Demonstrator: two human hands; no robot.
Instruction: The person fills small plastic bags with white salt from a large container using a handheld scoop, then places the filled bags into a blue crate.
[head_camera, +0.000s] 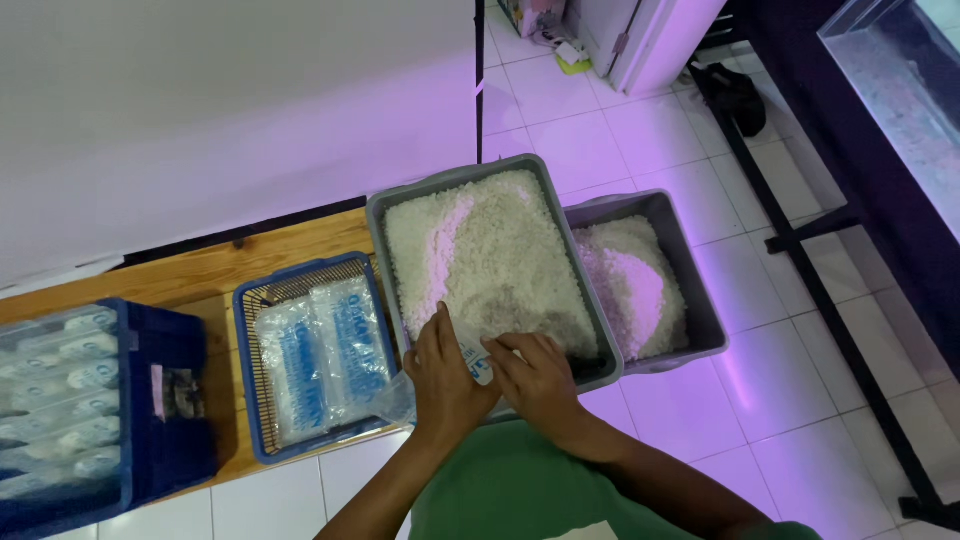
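Observation:
My left hand (445, 375) and my right hand (535, 375) meet at the near rim of a grey tub (376, 225) filled with white rice-like grains (490, 250). Between them they hold a clear plastic bag with blue print (472, 352), its mouth at the grains' edge. Both hands pinch the bag; part of it is hidden under my fingers. A green shirt shows below my forearms.
A second grey tub (690, 260) of white grains stands to the right, lower, over the tiled floor. A blue wire basket (250, 300) with filled printed bags sits left on the wooden bench (200, 265). A dark blue crate (165, 400) with more bags is far left. A black metal frame (800, 240) stands at right.

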